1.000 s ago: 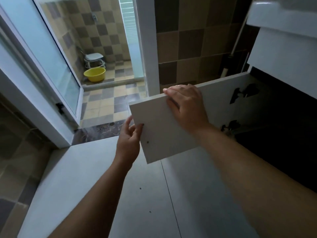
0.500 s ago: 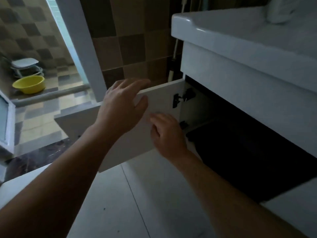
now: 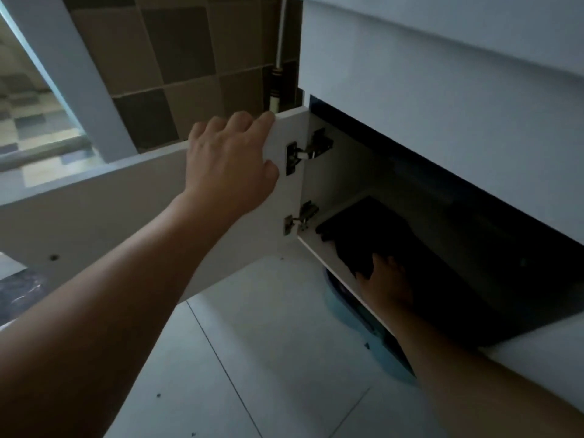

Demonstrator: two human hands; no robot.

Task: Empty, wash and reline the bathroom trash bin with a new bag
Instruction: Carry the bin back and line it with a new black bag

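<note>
The white cabinet door (image 3: 94,216) under the vanity (image 3: 442,90) stands swung open to the left. My left hand (image 3: 227,165) lies on its inner face with the fingers hooked over the top edge near the hinges (image 3: 303,153). Inside the dark cabinet a flat pile of black plastic bags (image 3: 369,229) lies on the shelf. My right hand (image 3: 388,282) reaches in at the pile's near edge, its fingertips tucked under the black plastic. A light blue round thing (image 3: 344,308) shows on the floor below the cabinet, mostly hidden.
Pale floor tiles (image 3: 268,343) spread in front of the cabinet. A brown tiled wall with a white pipe (image 3: 278,74) stands behind the door. A white door frame (image 3: 63,74) at the left leads to another tiled room.
My left hand has slid along the door's top edge toward the hinges. My right hand has left the door and gone into the cabinet onto the black bags. The view has dropped lower.
</note>
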